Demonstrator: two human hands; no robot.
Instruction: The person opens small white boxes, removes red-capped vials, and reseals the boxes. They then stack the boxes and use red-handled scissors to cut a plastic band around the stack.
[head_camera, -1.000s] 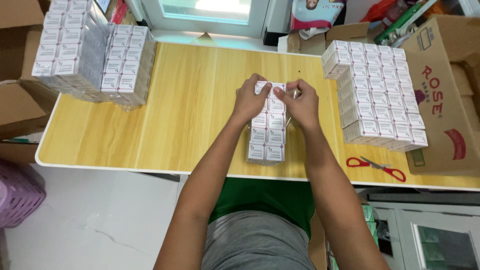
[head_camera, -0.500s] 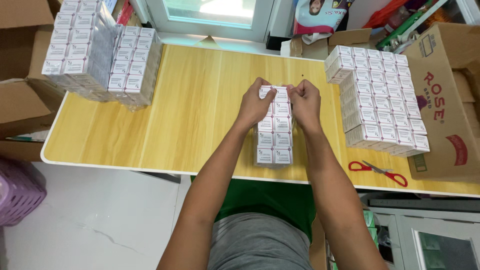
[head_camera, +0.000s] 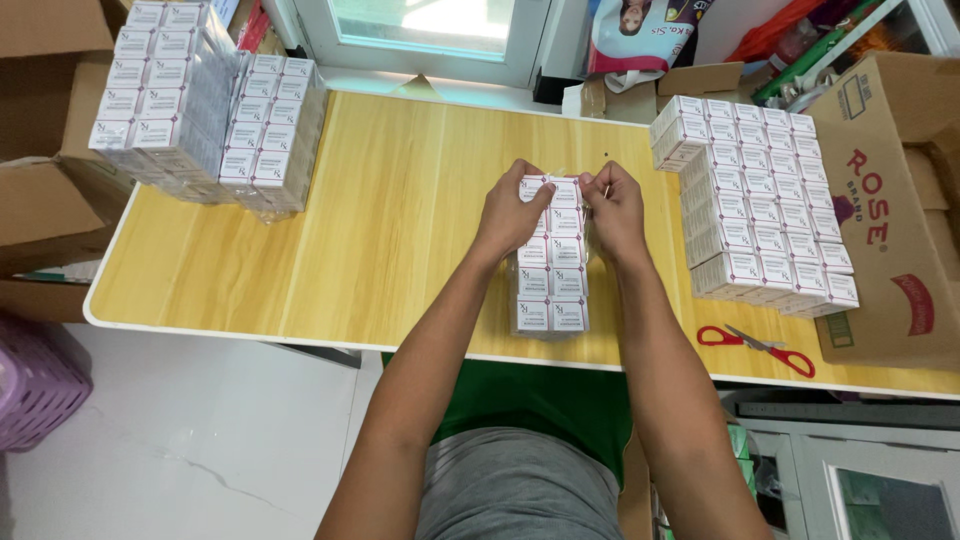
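A bundle of small white boxes (head_camera: 551, 270) is laid near the middle of the wooden table (head_camera: 380, 250), two boxes wide and several long, each box marked with a pink-purple band. A clear wrapping seems to be drawn around the stack, though its edges are hard to make out. The bundle runs from 12 to 6 o'clock, its near end close to the table's front edge.

Both hands are placed at the bundle's far end, at 12 o'clock. The left hand (head_camera: 512, 212) is curled over the far left corner, fingers bent and pressed on the top boxes. The right hand (head_camera: 612, 208) is closed at the far right corner, its fingertips pinched on what looks like a bit of the clear wrapping.

At 3 o'clock a large block of loose white boxes (head_camera: 757, 205) is stacked, with red-handled scissors (head_camera: 757, 346) lying toward 4 o'clock and a brown carton (head_camera: 893, 210) beyond. At 10 o'clock two wrapped packs (head_camera: 200, 110) of the same boxes are set
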